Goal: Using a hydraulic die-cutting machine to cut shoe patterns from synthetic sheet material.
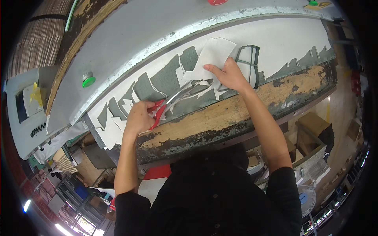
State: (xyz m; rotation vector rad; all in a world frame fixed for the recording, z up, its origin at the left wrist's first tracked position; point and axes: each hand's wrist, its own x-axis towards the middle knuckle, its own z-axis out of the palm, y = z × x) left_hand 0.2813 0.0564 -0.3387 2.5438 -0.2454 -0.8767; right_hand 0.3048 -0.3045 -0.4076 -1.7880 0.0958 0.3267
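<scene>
My left hand (pixel 138 117) grips the red handles of a pair of scissors (pixel 158 111), its fingers through the loops. The metal blades point right and away, among thin curled scraps of white sheet, and their tips are hard to make out. Between the thumb and fingers of my right hand (pixel 232 76) is a white piece of sheet material (pixel 217 49) with cut edges. Beneath both hands lies a long white sheet (pixel 281 37) with cut-outs along its near side, where a dark green surface shows. A dark green-edged cutting die (pixel 257 63) rests just right of my right hand.
A large grey machine plate (pixel 130 37) with a worn pale edge spans the far side, bearing a green knob (pixel 88 81). The worn wooden table edge (pixel 189 128) runs in front of me. Stacked cardboard (pixel 41 43) stands far left; a fan (pixel 307 198) is low on the right.
</scene>
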